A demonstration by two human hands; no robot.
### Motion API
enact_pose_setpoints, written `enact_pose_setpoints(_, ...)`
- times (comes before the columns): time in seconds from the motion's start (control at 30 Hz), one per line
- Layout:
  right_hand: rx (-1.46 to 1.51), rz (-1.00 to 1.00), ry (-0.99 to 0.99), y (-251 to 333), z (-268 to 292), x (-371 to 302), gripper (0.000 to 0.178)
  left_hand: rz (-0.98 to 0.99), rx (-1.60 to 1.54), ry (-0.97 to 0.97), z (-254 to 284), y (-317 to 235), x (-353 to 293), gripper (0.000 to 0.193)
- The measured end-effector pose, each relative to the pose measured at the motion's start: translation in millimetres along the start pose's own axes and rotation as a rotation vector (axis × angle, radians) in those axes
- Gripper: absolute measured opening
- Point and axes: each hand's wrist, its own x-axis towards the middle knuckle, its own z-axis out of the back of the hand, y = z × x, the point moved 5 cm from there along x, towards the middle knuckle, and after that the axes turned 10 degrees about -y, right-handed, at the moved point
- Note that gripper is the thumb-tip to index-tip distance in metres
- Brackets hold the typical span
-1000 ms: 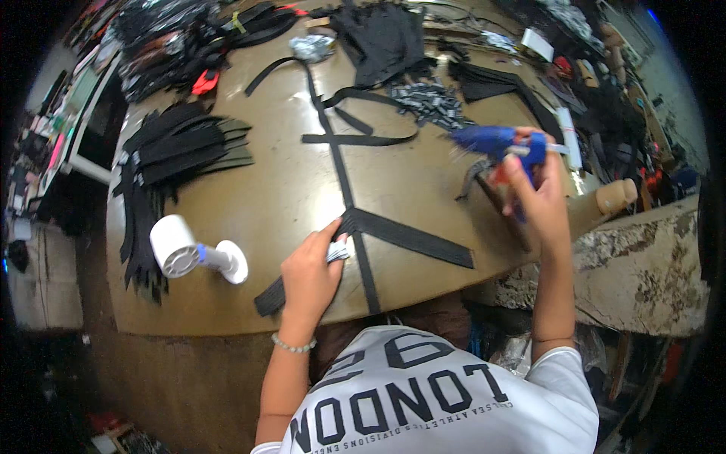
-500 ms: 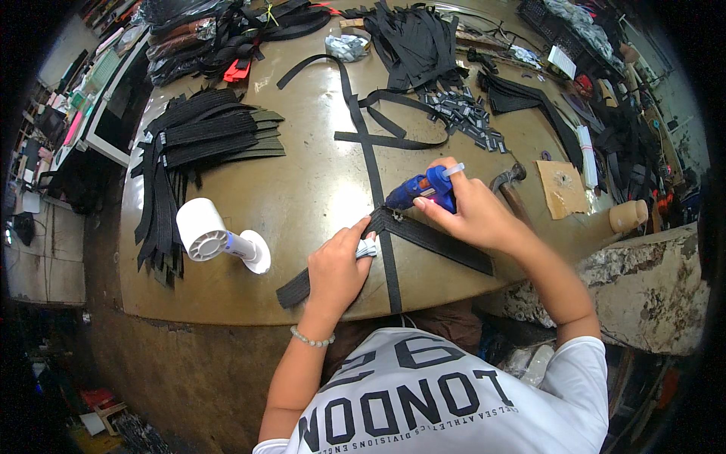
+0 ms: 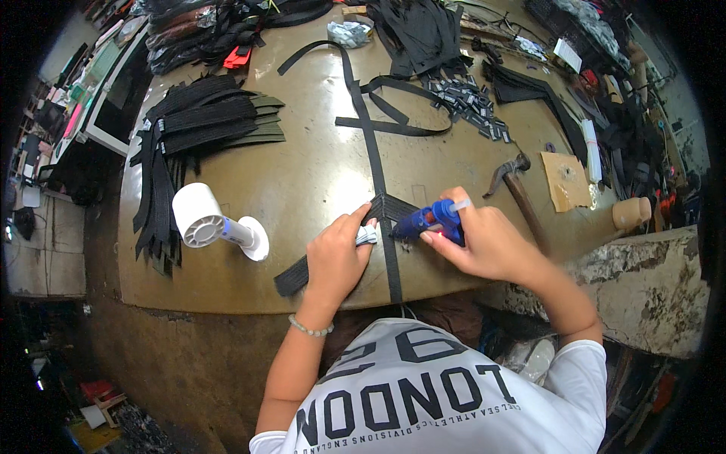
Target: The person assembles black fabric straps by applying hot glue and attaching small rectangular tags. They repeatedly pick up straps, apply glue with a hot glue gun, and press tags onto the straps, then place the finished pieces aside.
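My right hand [image 3: 491, 246] is closed around a blue glue gun [image 3: 429, 221], a clear glue stick poking out of its back. The gun's tip is at the black webbing strap [image 3: 295, 276], close to its bend; whether it touches I cannot tell. Pressing on the strap left of the bend, my left hand [image 3: 335, 257] also grips a small bundle of grey-white tags [image 3: 367, 235] by the thumb. A narrower black strap [image 3: 373, 163] runs away from me along the table at the bend. The gun and right hand hide part of the bent strap.
A white handheld fan [image 3: 200, 216] stands at the left, near a pile of black straps [image 3: 200, 121]. To the right lie a hammer [image 3: 522, 193] and a piece of tan card [image 3: 563, 181]. Small dark tags [image 3: 476, 106] and more straps [image 3: 416, 38] cover the far side.
My right hand has brought the glue gun nearer to me, from the strap's far edge down to the near side of the bend. The left hand keeps its place on the strap.
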Motion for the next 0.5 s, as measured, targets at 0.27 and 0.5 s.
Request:
enact_pose_setpoints(0.27, 0.111, -0.573, -1.064, -160.5, 85.3, -76.6, 0.041, 0.064, -0.061, 0.026, 6.8, -5.1, 0.5, 0.023)
enact_pose_setpoints(0.5, -0.641, -1.007, -0.625, -189.9, 123.1, -132.8, 0.049, 0.071, -0.031, 0.071, 10.7, -11.3, -4.5, 0.023)
